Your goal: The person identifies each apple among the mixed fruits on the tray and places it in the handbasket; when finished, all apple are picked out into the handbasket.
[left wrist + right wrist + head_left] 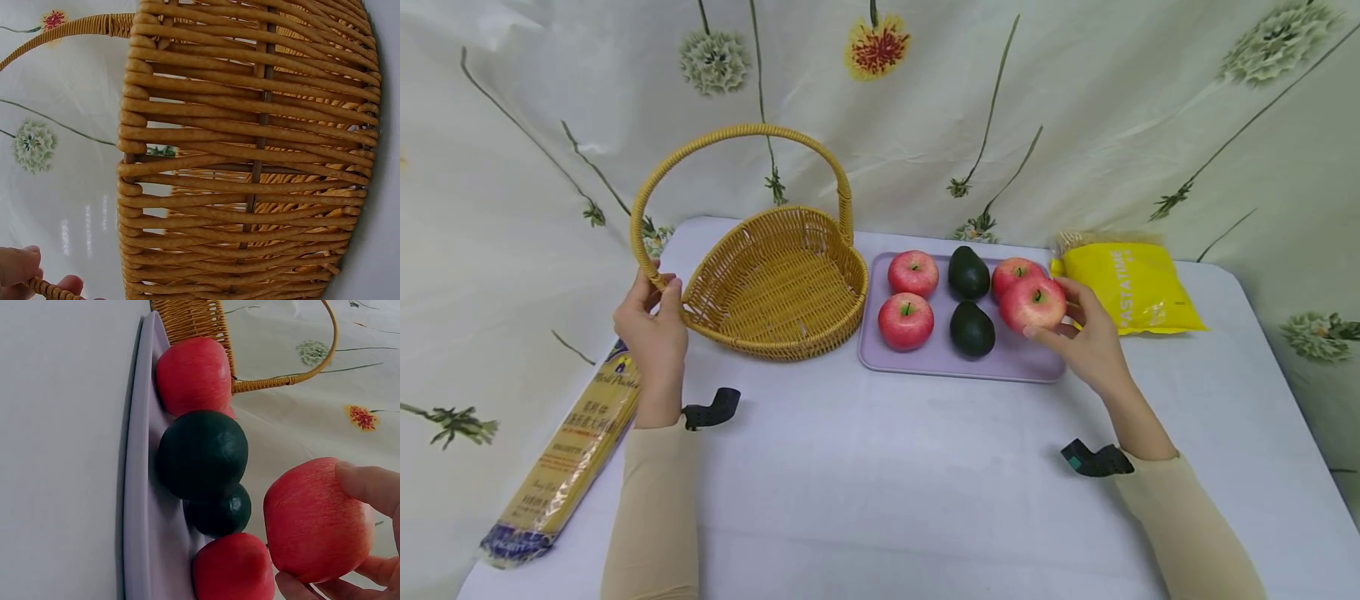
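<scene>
My left hand [655, 325] grips the lower left end of the handle of a yellow wicker basket [782, 346]. In the left wrist view the woven side of the basket [244, 162] fills most of the picture, with fingertips [19, 265] on the handle at the lower left. My right hand [1090, 342] holds a red apple [1032, 304] between thumb and fingers, above the right part of a lilac tray [895, 360]. On that tray lie two dark green avocados [972, 329] and three more red apples [906, 322]. In the right wrist view the held apple [319, 522] is lifted off the tray.
A yellow pasta bag [1131, 287] lies right of the tray, near the table's back edge. At the left edge lies a long pack of spaghetti [568, 458], below the left hand. A flower-patterned cloth [925, 125] hangs behind the white table [880, 483].
</scene>
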Motion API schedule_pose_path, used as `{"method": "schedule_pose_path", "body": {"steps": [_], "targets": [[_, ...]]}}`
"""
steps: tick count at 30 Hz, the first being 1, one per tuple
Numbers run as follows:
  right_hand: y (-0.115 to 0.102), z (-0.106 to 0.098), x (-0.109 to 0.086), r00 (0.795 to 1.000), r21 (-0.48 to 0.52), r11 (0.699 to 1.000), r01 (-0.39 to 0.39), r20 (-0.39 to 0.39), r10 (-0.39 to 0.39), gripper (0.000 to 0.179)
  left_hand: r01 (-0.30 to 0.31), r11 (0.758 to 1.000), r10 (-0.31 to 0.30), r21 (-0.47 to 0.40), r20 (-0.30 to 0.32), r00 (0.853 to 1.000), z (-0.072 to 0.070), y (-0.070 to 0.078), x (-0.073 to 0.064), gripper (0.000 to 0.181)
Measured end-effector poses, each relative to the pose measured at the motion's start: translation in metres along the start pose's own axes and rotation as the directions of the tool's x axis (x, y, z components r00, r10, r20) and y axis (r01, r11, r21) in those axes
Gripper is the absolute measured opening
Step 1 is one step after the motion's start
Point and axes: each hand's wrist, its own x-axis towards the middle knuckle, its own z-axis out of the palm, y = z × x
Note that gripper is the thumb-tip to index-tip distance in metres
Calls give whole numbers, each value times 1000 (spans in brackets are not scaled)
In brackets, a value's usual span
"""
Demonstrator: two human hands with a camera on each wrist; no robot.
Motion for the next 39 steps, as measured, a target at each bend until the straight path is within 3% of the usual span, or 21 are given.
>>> {"method": "schedule_pose_path", "body": {"steps": [10, 23, 33, 39], "targets": [[-33, 29, 19, 992, 147, 982, 119, 25, -124, 73, 6, 1000, -6, -18, 7, 1000, -1, 2, -1, 36], [-91, 93, 45, 969, 301, 944, 135, 159, -189, 73, 25, 999, -25, -37, -12, 1000, 0, 3, -3, 42], [-121, 156, 62, 948, 337, 930, 144, 224, -228, 75, 18, 998, -22, -54, -64, 998, 2, 5, -5, 42], [-137, 194, 71, 942, 239, 956, 173, 243, -231, 76, 9, 998, -14, -56, -88, 996, 1, 5, -7, 41]]}}
